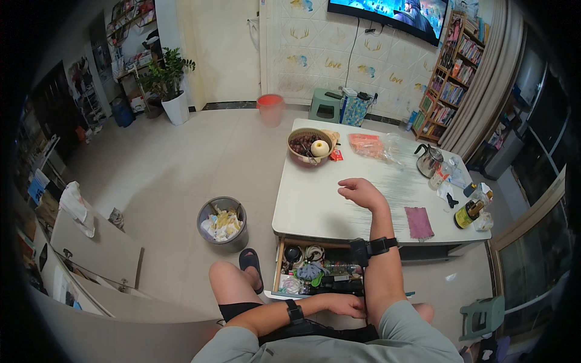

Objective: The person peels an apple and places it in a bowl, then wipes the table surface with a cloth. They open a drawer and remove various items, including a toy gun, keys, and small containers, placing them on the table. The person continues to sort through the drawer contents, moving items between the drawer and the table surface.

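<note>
My right hand [363, 192] hovers over the white table [313, 204], fingers pointing left and nothing visible in them. Below it, my left hand [347, 305] rests by my lap close to the drawer front, its fingers curled and partly hidden by my right forearm. Between my arms and the table is a pulled-out drawer [278, 267]. Coiled cables [314, 253], a grey-blue fabric item [310, 271], a green plastic item [317, 279] and black devices [335, 286] fill it. Beyond my right hand stands a basket [308, 159] with grapes [303, 144] and a pale round fruit [320, 148].
Right of my forearm lie a purple cloth [419, 223], a kettle [429, 161], a bottle [438, 177] and a yellow-labelled jar [465, 216]. A plastic bag [366, 145] is at the table's back. A full trash bin [222, 224] stands left of the table, near my slippered foot [251, 267].
</note>
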Demonstrator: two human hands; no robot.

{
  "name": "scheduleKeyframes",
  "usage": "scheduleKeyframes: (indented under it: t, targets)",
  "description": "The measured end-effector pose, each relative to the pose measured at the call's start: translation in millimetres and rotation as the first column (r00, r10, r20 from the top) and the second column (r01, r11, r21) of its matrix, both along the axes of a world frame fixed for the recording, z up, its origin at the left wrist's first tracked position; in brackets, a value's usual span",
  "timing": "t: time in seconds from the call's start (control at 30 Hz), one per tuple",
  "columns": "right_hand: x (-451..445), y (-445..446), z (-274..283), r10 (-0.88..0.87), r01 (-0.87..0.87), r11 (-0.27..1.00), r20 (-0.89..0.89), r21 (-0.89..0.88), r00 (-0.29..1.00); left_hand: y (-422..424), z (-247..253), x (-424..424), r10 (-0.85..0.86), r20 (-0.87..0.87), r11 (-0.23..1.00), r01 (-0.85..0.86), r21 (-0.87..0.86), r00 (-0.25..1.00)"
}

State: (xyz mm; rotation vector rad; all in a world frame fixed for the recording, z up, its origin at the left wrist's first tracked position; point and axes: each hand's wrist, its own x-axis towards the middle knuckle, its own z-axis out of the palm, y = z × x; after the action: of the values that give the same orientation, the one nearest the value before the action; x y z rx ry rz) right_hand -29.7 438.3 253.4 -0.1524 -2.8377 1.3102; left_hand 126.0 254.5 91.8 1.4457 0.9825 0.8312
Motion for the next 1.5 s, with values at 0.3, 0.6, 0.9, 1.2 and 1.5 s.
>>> scheduleKeyframes:
  t: [0.3,0.6,0.9,1.2,1.5]
  targets:
    - [33,43,-7,-0.110,0.145,0.892,0.105,-0.429,0.988,-46,58,-28,0.042,0.639,0.998,-0.064,0.011,0.768]
    - [173,115,-132,-0.502,0.499,0.738,0.126,-0.454,0.856,-23,61,-49,0.190,0.649,0.967,-0.027,-0.252,0.736]
    - [255,46,-233,-0.836,0.848,0.529,0.151,-0.037,0.528,-21,22,-56,-0.160,0.363,0.810,0.332,-0.483,0.918]
    - [176,8,-242,-0.739,0.745,0.663,0.098,-0.072,0.667,-55,-76,-87,0.259,-0.463,0.899,-0.387,-0.206,0.848]
    - [196,76,-218,-0.323,0.309,0.946,0.232,0.097,0.918,-58,-87,-62,0.169,-0.627,0.918,-0.353,-0.180,0.760]
